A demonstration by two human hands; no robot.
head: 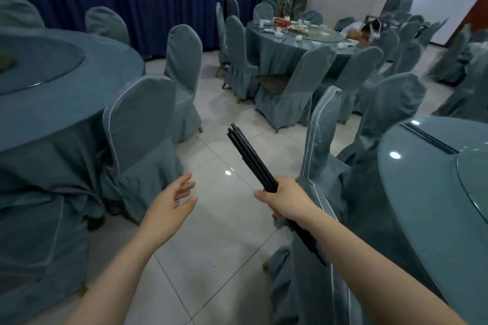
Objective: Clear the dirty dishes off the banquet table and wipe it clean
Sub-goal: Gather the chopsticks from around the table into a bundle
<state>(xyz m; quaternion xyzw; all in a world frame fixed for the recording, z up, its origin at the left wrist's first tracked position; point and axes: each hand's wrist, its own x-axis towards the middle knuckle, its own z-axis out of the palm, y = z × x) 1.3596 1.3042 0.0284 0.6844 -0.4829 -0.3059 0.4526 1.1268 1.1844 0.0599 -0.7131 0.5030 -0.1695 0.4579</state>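
My right hand (286, 202) grips a bundle of several black chopsticks (250, 157) around its middle, tips pointing up and away over the tiled floor. My left hand (171, 204) hovers open beside it, fingers spread, holding nothing. To my right is a round banquet table (422, 192) with a glass top and a pair of black chopsticks (429, 138) lying near its edge. A far table (277, 45) carries several white dishes and a red box (281, 21).
Covered chairs (142, 124) ring each table; one (322, 140) stands just right of my right hand. Another round table (52, 87) sits at the left. A person (365, 31) leans on the far table. A tiled aisle (219, 232) runs between the tables. Blue curtains hang behind.
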